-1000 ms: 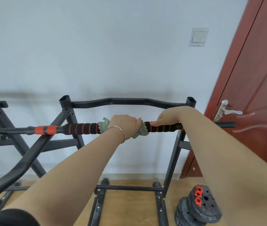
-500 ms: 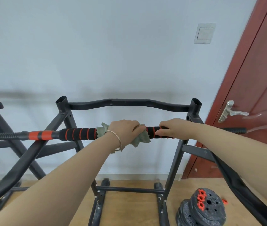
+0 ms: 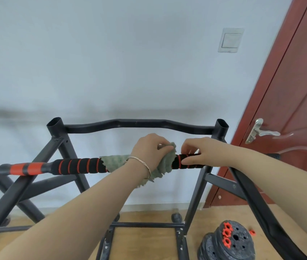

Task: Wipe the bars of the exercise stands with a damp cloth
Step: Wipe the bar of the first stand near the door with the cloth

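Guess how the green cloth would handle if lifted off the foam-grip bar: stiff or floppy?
Probably floppy: the green cloth bunches under the left hand and its ragged edge droops below the bar. Likely light. It may cling slightly if damp, though wetness isn't visible.

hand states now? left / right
Left hand: closed on the green cloth, which is wrapped around the foam-grip bar.
Right hand: closed on the foam-grip bar, just right of the cloth.

Left hand (image 3: pixel 149 151) slid cloth (image 3: pixel 164 162) rightward — (touching right hand (image 3: pixel 203 151)).
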`<state>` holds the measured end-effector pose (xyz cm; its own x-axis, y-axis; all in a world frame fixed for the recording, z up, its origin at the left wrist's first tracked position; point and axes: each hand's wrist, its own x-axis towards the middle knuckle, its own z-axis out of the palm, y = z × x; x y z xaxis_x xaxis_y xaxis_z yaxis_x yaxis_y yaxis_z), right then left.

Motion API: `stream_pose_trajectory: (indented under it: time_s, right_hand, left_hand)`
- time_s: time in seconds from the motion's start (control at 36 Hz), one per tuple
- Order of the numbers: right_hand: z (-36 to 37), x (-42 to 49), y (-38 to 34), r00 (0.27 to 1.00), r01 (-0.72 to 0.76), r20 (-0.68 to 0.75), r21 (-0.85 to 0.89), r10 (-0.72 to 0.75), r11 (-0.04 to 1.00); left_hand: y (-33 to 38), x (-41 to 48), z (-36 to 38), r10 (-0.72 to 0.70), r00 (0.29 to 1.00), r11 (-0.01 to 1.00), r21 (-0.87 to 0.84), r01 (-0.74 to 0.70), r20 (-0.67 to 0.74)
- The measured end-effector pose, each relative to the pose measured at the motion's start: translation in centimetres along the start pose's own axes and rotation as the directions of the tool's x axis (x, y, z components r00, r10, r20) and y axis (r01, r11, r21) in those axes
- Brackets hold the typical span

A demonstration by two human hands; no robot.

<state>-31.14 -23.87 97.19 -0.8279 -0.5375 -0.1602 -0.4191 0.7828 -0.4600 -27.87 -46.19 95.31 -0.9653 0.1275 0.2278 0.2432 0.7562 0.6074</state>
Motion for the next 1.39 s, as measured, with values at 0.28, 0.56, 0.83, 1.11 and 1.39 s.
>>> stream_pose_trajectory:
  time_s: [0.28,0.56,0.83,1.11,1.39]
  right_hand:
    - [0.8,1.3,0.3,0.987,-0.033,0.149,-0.137,0.054,0.990]
    - [2.4,1.6,0.6,0.998,0.010,-0.046,-0.419,-0.032,0.908]
    - [2.7,0.8,0.5,0.998,-0.009,-0.065,-0.475,-0.026,0.880]
    - [-0.5,2.8,-0.7,0.895,-0.216,0.403,0.014,0.192,0.976]
    - [1.7,1.8,0.8,0.981,-0.140,0.130,-0.058,0.146,0.989]
  left_hand:
    - [-1.1,-0.1,-0.1,0.097,0.932,0.844,0.467,-0.263,0.349]
    - [0.0,1.7,-0.1,-0.093,0.906,0.815,0.554,-0.169,0.413]
    - [0.1,2.5,0.9,-0.079,0.932,0.729,0.658,-0.188,0.353]
    - [0.3,-0.4,1.0,0.077,0.977,0.706,0.681,-0.195,0.200]
    - [-1.0,0.2,0.4,-0.076,0.976,0.726,0.682,-0.086,0.204]
